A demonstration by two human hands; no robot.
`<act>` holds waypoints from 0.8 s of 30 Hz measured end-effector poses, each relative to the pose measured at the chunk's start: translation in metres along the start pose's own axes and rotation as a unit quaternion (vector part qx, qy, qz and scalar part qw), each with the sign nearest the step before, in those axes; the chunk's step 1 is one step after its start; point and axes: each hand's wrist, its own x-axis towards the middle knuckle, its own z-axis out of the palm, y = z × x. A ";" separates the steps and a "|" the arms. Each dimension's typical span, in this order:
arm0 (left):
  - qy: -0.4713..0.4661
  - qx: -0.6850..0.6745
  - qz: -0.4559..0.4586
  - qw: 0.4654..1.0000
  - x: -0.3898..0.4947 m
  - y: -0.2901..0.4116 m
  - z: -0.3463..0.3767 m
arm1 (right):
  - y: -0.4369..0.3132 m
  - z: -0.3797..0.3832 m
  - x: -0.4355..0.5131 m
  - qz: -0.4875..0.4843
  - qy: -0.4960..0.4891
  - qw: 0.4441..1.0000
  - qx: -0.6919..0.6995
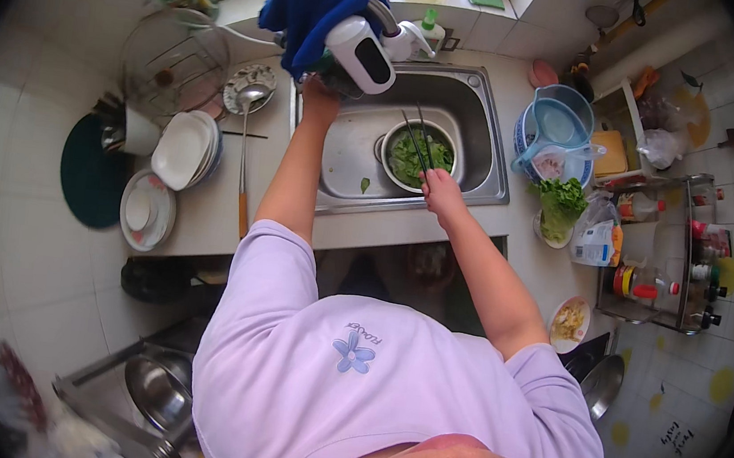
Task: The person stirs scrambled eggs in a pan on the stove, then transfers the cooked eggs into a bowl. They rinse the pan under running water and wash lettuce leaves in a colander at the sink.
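My right hand (443, 197) grips a pair of dark chopsticks (419, 134). Their shafts cross over a round white pot (452, 137) of leafy greens (414, 160) in the steel sink (354, 127). One loose leaf (365, 185) lies on the sink floor beside the pot. My left hand (321, 92) reaches to the sink's far left corner, beside a white electric faucet (359, 50) with a blue cloth (319, 13) draped over it. The faucet and cloth hide part of its fingers, so whether it holds something cannot be made out.
Left of the sink are a ladle (244, 149), stacked white dishes (181, 149) and a glass lid (172, 68). To the right stand a blue strainer basket (556, 121), lettuce (560, 209), a bowl of food (569, 324) and a bottle rack (685, 262).
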 end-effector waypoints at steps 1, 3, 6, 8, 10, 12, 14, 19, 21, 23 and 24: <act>-0.034 0.036 0.011 0.999 -0.007 -0.002 0.005 | -0.008 0.004 0.008 0.003 -0.001 1.000 -0.001; 0.025 0.123 0.071 0.990 -0.028 0.009 0.004 | -0.018 0.008 0.025 0.016 -0.012 1.000 0.024; 0.189 -0.082 -0.144 0.968 -0.052 0.057 -0.005 | -0.019 0.009 0.048 0.062 0.006 0.997 0.043; 0.099 -0.277 -0.340 0.893 -0.060 0.111 0.008 | -0.014 0.010 0.060 0.086 0.011 0.995 0.041; -0.157 -0.552 -0.526 0.628 -0.060 0.152 0.034 | -0.005 0.015 0.065 0.026 0.013 0.999 -0.035; -0.318 -0.672 -0.576 0.340 -0.050 0.168 0.068 | 0.002 0.018 0.063 -0.024 0.011 1.000 -0.016; -0.297 -0.726 -0.540 0.306 -0.022 0.155 0.106 | 0.003 0.017 0.057 -0.062 0.059 0.986 -0.145; -0.204 -0.770 -0.520 0.310 0.000 0.141 0.122 | -0.016 0.005 0.050 -0.062 0.071 0.970 -0.224; -0.254 -0.704 -0.544 0.378 -0.019 0.177 0.109 | -0.028 0.003 0.051 -0.066 0.083 0.956 -0.275; -0.277 -0.672 -0.573 0.378 -0.019 0.186 0.099 | -0.038 0.001 0.050 -0.091 0.107 0.922 -0.362; -0.288 -0.658 -0.572 0.397 -0.020 0.188 0.098 | -0.040 0.000 0.047 -0.057 0.088 0.932 -0.348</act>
